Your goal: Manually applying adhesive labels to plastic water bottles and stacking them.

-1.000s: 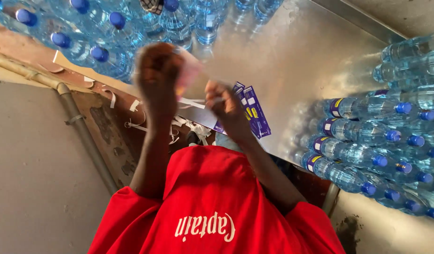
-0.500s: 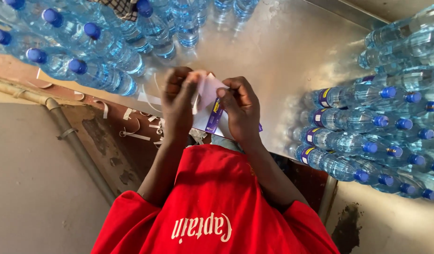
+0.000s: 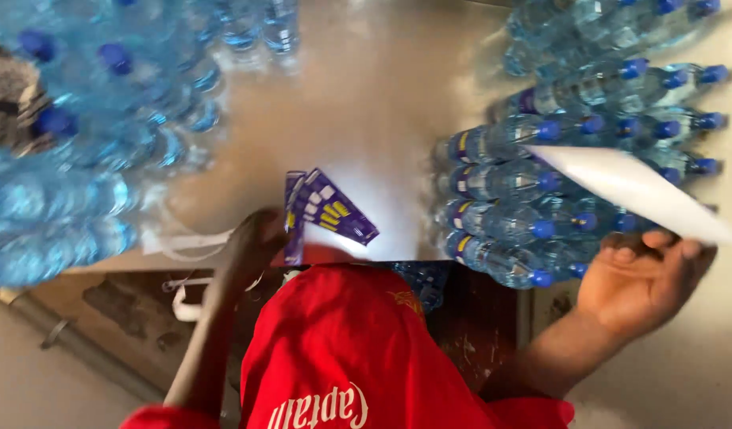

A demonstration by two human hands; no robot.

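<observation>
While your right hand point(image 3: 640, 290) is swung out to the lower right of the frame, it pinches a white strip point(image 3: 632, 191) between thumb and fingers; the strip's long axis runs from upper left to lower right, crossing over the lying bottles point(image 3: 556, 151) on the right. Your left hand point(image 3: 259, 238) sits at the centre-left by the near edge of the tabletop point(image 3: 374, 87), touching the purple labels point(image 3: 322, 210); whether that grip is closed on them you cannot tell, as the hand is blurred. The labels fan out at the near edge, their long sides pointing toward the upper left of the frame. Open metal runs up the middle of the tabletop, hemmed by the lying bottles on the right and the blue-capped bottles point(image 3: 104, 119) in the upper left. White paper scraps point(image 3: 183, 242) hang over the near edge beside your left hand.
</observation>
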